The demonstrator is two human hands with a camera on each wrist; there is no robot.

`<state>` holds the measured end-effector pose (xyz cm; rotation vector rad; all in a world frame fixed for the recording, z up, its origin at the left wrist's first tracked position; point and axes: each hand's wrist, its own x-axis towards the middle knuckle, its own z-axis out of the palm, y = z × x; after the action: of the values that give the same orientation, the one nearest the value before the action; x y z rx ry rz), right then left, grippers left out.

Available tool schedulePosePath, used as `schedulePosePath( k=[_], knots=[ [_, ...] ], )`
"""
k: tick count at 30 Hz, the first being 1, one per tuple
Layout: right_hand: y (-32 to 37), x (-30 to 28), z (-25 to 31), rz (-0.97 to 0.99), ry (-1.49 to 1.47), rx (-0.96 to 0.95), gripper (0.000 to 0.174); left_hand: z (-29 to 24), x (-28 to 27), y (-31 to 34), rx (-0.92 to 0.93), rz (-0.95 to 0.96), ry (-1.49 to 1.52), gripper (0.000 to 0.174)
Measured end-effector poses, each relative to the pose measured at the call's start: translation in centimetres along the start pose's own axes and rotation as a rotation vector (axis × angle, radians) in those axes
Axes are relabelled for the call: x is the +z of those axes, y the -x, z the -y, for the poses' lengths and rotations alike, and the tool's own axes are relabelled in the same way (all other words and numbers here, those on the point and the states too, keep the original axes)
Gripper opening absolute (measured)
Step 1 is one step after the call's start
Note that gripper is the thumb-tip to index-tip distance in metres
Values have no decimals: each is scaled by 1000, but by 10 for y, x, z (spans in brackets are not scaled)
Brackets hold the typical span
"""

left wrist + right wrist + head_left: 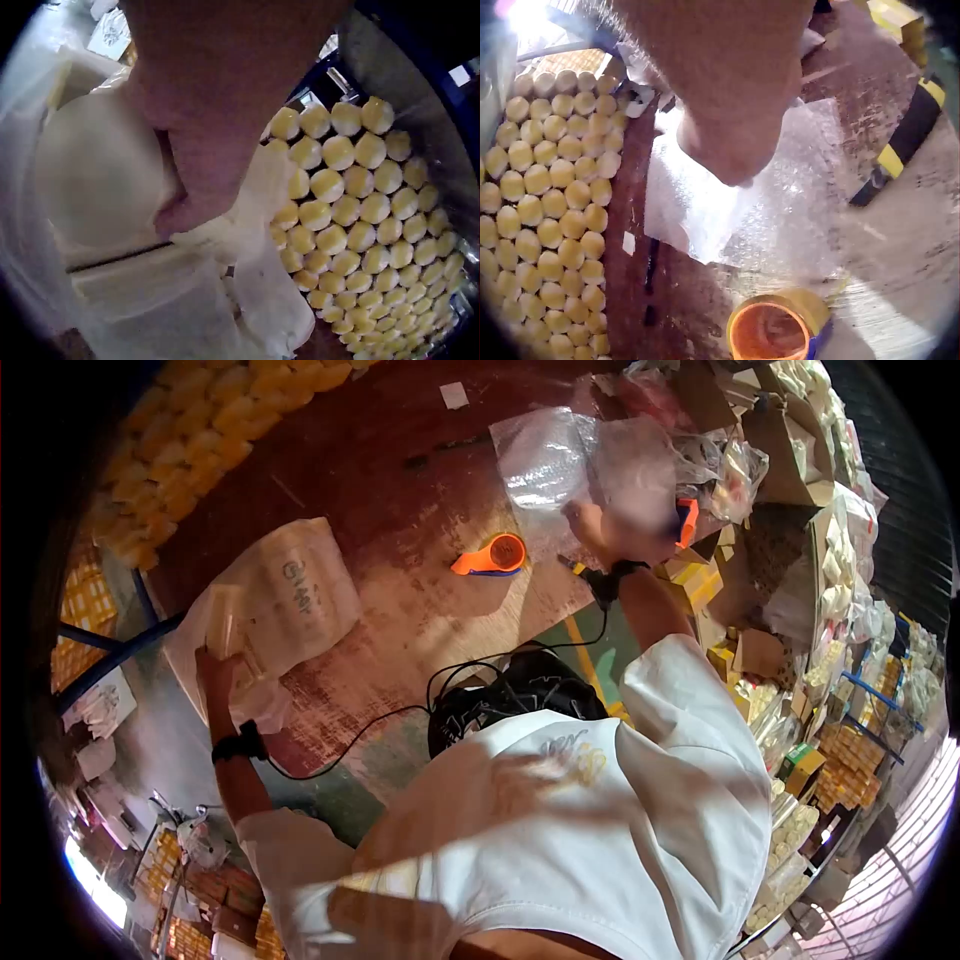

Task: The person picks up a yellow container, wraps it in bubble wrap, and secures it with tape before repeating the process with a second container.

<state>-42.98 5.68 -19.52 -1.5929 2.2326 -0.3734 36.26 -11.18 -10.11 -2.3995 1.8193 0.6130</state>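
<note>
At the left of the head view, my left hand (219, 672) grips the near end of a whitish plastic bag (325, 575) with dark handwriting on it. In the left wrist view its fingertips are bent at the fold of the plastic (202, 277). My right hand (731, 146) is at a clear bubble wrap sheet (799, 195), its fingers bent down onto the sheet and mostly hidden behind the back of the hand. Near it on the table lie an orange tape dispenser (507, 550) and a black and yellow cutter knife (574, 566).
A second orange tool (688, 520) is beyond my right wrist. Cartons (790, 440) and plastic bags crowd the right side. Rows of yellowish rolls (190, 430) are stacked at the back left. A black cable (370, 725) crosses in front of my body.
</note>
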Motion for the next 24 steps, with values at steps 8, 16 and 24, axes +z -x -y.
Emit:
schedulePosePath(
  k=[8, 16, 24],
  knots=[
    [-21, -41, 75, -187, -318, 84, 32, -3, -105, 156, 66, -188, 59, 73],
    [0, -76, 204, 377, -1279, 60, 16, 1, -52, 329, 172, -2, 1911, 84],
    [71, -75, 339, 373, -870, -358, 15, -170, -35, 383, 202, 168, 2225, 88]
  ],
)
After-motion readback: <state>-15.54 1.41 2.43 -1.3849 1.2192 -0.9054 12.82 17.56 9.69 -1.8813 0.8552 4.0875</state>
